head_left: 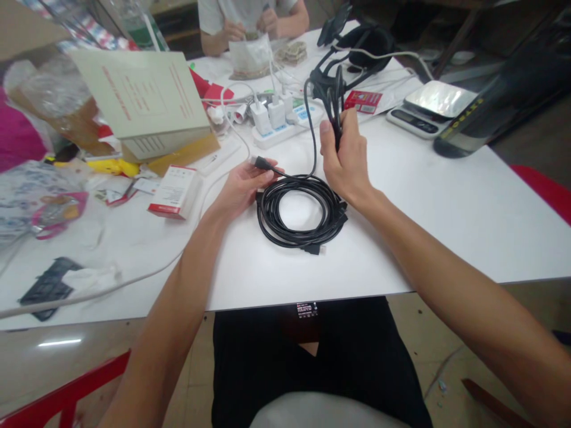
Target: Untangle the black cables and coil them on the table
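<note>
A black cable lies coiled in rings on the white table in front of me, with several plugs at its edge. At the coil's upper left, my left hand pinches the cable close to a black plug with a metal tip. My right hand is closed around a bundle of looped black cable, raised above the table to the right. One strand runs from that bundle down towards the left hand's plug.
Beyond the coil stands a white power strip with chargers. A small white-and-red box and an open carton are at left. At right are a scale and a dark bottle. Across the table another person's hands work at a bag.
</note>
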Demonstrator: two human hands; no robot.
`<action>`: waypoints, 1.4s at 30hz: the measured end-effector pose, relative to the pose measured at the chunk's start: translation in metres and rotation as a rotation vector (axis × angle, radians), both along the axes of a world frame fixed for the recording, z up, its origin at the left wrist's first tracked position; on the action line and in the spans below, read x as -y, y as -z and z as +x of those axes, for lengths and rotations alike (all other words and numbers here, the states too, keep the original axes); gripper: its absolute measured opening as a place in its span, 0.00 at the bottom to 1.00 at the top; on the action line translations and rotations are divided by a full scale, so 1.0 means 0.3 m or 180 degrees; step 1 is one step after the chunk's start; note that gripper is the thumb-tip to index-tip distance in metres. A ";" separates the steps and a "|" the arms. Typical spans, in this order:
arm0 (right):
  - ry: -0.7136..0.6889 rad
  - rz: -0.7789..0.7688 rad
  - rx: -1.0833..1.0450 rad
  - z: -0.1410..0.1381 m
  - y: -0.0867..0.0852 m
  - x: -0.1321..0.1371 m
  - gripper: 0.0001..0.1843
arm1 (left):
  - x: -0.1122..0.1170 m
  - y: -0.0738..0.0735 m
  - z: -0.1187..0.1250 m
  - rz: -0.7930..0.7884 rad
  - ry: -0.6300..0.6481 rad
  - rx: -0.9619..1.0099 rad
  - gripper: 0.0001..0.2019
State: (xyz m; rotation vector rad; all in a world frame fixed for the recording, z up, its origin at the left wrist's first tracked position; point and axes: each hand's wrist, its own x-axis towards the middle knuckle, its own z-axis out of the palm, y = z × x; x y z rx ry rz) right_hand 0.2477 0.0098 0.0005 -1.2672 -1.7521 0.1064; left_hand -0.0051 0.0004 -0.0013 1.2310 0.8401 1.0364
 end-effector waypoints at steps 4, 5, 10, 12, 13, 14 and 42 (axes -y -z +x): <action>-0.0305 -0.0242 0.0383 -0.011 -0.016 0.020 0.40 | -0.004 0.003 0.004 -0.0005 -0.0158 0.0000 0.24; -0.0393 -0.0282 0.0560 -0.014 -0.018 0.024 0.40 | -0.006 0.003 0.004 -0.0026 -0.0188 -0.0002 0.23; -0.0901 -0.0272 0.1368 -0.017 -0.018 0.032 0.39 | -0.009 -0.008 0.005 -0.0098 -0.0284 0.0061 0.20; -0.1075 -0.0278 0.1477 -0.016 -0.021 0.030 0.36 | -0.005 -0.015 0.006 -0.0118 -0.0315 0.0104 0.19; -0.1135 -0.0292 0.1504 -0.016 -0.024 0.028 0.35 | -0.003 -0.019 0.007 -0.0139 -0.0316 0.0129 0.18; -0.1166 -0.0318 0.1519 -0.017 -0.026 0.027 0.33 | 0.001 -0.023 0.008 -0.0165 -0.0308 0.0155 0.19; 0.0334 0.0006 -0.1125 0.042 -0.127 -0.055 0.51 | 0.001 0.015 0.012 0.0812 0.0533 -0.0820 0.32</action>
